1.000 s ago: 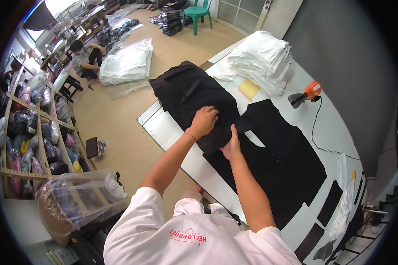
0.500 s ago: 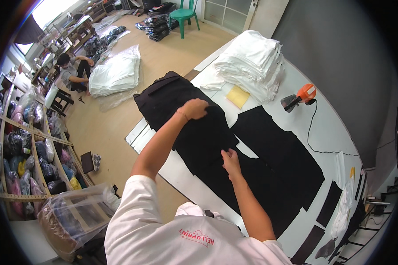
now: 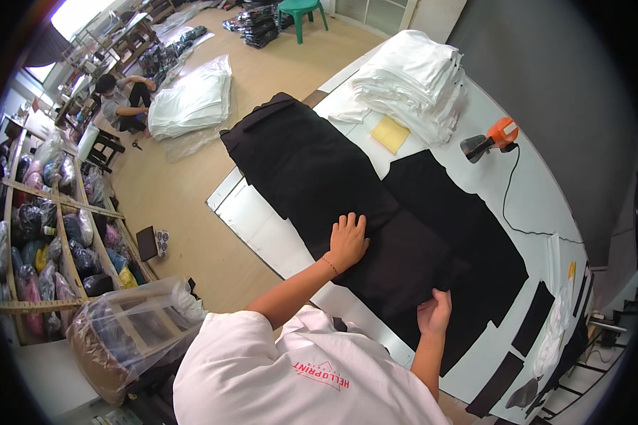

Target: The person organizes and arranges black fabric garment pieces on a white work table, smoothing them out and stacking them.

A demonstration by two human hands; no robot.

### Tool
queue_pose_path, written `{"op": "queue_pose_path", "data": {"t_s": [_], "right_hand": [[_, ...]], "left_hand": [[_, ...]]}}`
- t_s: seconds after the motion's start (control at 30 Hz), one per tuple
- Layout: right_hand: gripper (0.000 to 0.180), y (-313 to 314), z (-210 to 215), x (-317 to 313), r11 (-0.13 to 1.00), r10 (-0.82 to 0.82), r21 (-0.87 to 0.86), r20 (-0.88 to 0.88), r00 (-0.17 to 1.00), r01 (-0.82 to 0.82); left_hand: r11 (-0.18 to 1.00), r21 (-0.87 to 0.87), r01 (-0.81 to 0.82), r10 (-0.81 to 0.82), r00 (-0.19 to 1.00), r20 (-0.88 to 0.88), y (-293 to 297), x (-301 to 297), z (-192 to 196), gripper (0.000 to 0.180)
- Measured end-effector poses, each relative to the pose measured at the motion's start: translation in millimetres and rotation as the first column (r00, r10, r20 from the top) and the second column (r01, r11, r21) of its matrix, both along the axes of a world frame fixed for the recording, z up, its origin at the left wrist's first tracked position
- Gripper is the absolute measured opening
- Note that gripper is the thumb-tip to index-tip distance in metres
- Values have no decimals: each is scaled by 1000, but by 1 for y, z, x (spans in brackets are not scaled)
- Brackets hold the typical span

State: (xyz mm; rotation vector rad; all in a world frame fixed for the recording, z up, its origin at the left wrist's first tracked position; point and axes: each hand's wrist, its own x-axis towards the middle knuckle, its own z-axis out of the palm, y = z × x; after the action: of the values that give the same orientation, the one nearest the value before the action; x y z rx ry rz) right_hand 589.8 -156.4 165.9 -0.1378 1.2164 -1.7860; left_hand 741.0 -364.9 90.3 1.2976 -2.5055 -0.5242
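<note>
Surface: white table point(image 3: 530, 188), set at a slant, its long edge bowed by the lens. Black cloth point(image 3: 312, 163) lies across its middle in overlapping pieces; the far end reaches the table's left side.

Left hand point(image 3: 349, 241): palm down on the black cloth, fingers slightly apart, nothing clamped. Right hand point(image 3: 433, 312): at the near edge of the upper layer, fingers bent inward, thumb close by. Cannot tell whether the edge is pinched.

Also on table: stack of white cloth point(image 3: 407, 85) at the far end; yellow square point(image 3: 390, 134) just beside it; orange and dark tool point(image 3: 500, 134) near the right edge, cord point(image 3: 505, 205) trailing toward the near end. Dark strips point(image 3: 529, 319) near the right corner, beside a crumpled pale sheet point(image 3: 551, 343).

Room: tan floor point(image 3: 191, 234). Left, wooden rack point(image 3: 42, 307) packed with bagged bundles, mixed colours; large clear plastic bag point(image 3: 138, 326) in front of it. Co-worker point(image 3: 113, 106) crouches on the floor beside a plastic-wrapped white pile point(image 3: 191, 99); scissors point(image 3: 137, 145) nearby. Green chair point(image 3: 299, 8), cut off by the upper edge, near dark bundles point(image 3: 255, 28). Grey wall point(image 3: 546, 106) beyond the table, right.
</note>
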Motion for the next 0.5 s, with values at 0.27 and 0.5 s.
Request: {"op": "queue_pose_path", "data": {"t_s": [0.27,0.5], "right_hand": [[41,-12,-12,22,997,46,-72,55,997,-42],[87,-161,36,84,788,587,202,-528,613,-581]], "left_hand": [[981,14,-192,188,938,-291,-66,25,19,14],[995,-70,-74,14,780,-626,-129,66,244,20]]}}
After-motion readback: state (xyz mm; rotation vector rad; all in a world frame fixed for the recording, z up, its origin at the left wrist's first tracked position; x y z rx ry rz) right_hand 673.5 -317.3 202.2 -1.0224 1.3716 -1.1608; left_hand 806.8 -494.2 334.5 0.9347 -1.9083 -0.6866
